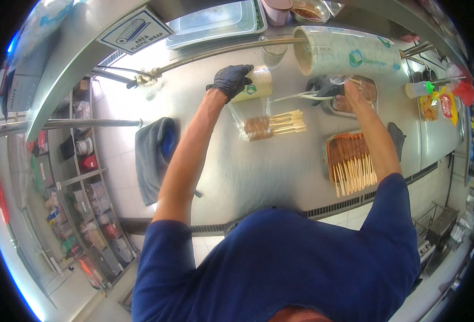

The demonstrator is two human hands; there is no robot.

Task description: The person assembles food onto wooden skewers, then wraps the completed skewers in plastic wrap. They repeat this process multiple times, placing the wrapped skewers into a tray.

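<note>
My left hand (231,82), in a black glove, grips the left end of a small roll of plastic wrap (261,82). Film from this roll runs down to a bundle of meat skewers (257,128) with flat wooden sticks, and partly covers the meat. My right hand (321,89), also black-gloved, holds white-handled scissors (307,95), whose blades point left toward the film. Below my right forearm lies a metal tray (327,155) with many meat skewers. Behind that forearm, another metal tray (376,110) holds more meat and skewers, partly hidden.
A large plastic wrap roll (341,52) hangs on a metal rod (229,50) over the steel table. A grey towel (150,161) lies left, a dark glove (397,141) right. Clear lidded containers (213,24), a glass (274,50) and a squeeze bottle (418,89) stand farther back.
</note>
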